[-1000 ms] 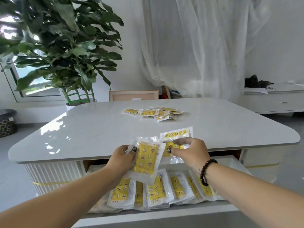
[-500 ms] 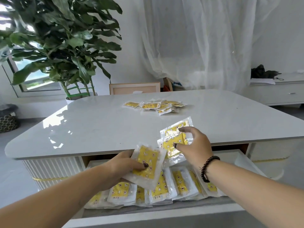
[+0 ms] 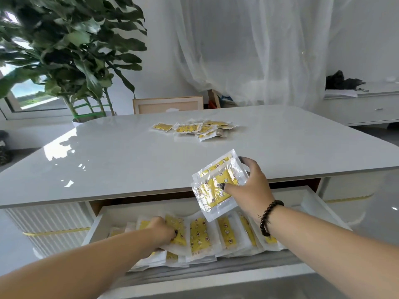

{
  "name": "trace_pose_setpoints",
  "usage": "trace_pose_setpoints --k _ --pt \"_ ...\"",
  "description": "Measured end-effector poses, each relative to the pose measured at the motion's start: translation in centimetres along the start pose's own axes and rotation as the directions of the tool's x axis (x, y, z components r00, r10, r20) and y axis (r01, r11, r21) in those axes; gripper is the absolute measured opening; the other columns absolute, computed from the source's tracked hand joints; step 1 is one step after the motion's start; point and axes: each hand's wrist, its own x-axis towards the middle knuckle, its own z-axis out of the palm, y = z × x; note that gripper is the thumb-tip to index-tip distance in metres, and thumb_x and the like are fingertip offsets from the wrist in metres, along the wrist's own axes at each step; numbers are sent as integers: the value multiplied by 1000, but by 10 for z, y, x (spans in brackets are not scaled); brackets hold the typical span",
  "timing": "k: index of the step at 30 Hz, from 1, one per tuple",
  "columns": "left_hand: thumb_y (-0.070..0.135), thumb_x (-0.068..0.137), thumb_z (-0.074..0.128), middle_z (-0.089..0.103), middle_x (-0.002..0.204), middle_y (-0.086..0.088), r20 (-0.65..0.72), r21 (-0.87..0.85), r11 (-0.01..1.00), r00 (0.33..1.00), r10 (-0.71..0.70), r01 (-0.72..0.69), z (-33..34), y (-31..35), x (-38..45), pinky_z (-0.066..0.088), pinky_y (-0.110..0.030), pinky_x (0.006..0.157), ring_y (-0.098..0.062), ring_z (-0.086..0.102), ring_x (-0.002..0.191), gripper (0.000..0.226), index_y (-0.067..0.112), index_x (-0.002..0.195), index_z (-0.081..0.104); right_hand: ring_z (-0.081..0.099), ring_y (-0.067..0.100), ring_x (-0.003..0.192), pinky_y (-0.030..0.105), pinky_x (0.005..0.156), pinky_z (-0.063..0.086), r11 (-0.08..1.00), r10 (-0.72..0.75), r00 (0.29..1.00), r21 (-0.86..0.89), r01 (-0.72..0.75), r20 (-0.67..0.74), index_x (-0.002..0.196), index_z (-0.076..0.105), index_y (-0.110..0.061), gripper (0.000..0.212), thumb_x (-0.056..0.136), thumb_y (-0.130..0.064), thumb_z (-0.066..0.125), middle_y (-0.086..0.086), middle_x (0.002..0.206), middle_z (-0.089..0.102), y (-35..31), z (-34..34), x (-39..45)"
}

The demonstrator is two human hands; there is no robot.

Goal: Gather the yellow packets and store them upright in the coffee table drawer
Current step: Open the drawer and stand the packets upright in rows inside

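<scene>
Two hands are at work over the open coffee table drawer (image 3: 311, 203): the left hand (image 3: 163, 230) is down inside it, fingers closed on a yellow packet (image 3: 178, 230) being set into the row of stored packets (image 3: 224, 234), while the right hand (image 3: 250, 188) hovers above the drawer pinching a small stack of yellow packets (image 3: 216, 186) between thumb and fingers. More loose packets (image 3: 194, 128) lie scattered near the far middle of the white tabletop (image 3: 108, 156), well apart from both hands. The likeliest trouble lies in the row itself: the stored packets lean against one another instead of standing straight, and a push from the left hand while wedging one in could tip its neighbours flat. The glossy wrappers look slippery, so the fanned stack in the right hand, held only at one edge, could slide apart and drop flat into the drawer. The far pile calls for a long reach across the table, and a careless sweep might scatter it.
</scene>
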Motion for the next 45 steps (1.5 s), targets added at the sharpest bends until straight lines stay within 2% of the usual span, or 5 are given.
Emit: trace_pose_setpoints --k 8,15,23,30,45 --pt "24 94 51 44 129 -17 -113 412 911 993 28 21 18 -2 7 42 -33 96 -31 48 118 48 1 134 38 61 23 103 36 84 54 991 99 995 94 -98 -8 122 51 -18 51 76 -8 72 3 115 61 16 -6 3" --pt "39 89 54 31 139 -15 -166 504 857 986 -23 105 10 7 -6 37 -35 105 -32 35 128 58 7 134 38 67 22 87 34 78 55 982 100 995 162 -102 24 97 62 -21 30 77 0 70 2 94 69 11 -25 2" --pt "33 99 50 66 115 -4 128 -481 823 904 407 -302 -34 40 -56 54 -38 91 -21 65 105 32 15 124 56 70 24 84 36 78 56 967 166 926 126 -220 338 101 66 -12 32 75 7 71 8 94 73 7 -40 -3" --pt "19 85 73 75 99 2 133 -334 816 833 537 -473 -53 33 -78 52 -22 68 -10 71 85 29 19 112 65 70 28 91 44 86 56 958 168 925 164 -235 342 97 67 -11 35 67 -4 83 11 99 73 -8 0 -17" --pt "3 89 63 75 100 -14 152 -364 924 972 182 -116 -121 -55 -48 60 -36 80 -24 73 91 19 1 108 66 69 28 94 46 82 57 943 311 828 -46 -329 467 98 65 -5 20 79 -7 70 16 104 70 -6 134 -34"
